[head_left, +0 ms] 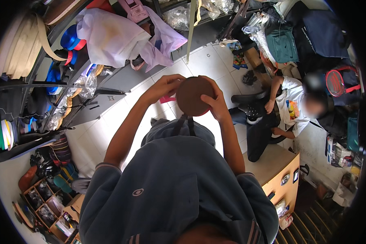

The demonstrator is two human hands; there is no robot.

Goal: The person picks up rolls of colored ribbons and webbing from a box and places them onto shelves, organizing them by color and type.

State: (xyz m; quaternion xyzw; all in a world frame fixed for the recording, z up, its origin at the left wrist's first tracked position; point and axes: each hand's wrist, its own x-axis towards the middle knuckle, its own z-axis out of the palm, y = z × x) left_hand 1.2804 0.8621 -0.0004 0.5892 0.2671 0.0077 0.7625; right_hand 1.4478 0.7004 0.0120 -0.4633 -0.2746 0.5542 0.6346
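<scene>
Both hands grip a smooth, round brown disc (pixel 194 96) raised before the chest: left hand (pixel 164 86) pinching its upper edge, right hand (pixel 215 102) wrapped over its side. Its far face is hidden.

White tiled floor (pixel 199 61) under clutter.
Beside the dark shelving rack (pixel 69 85): a pink scrap (pixel 166 99) on the tiles. Farther from the rack, a pair of dark shoes (pixel 250 77), a seated person (pixel 288 110), and a wooden cabinet (pixel 272 171) standing near.
</scene>
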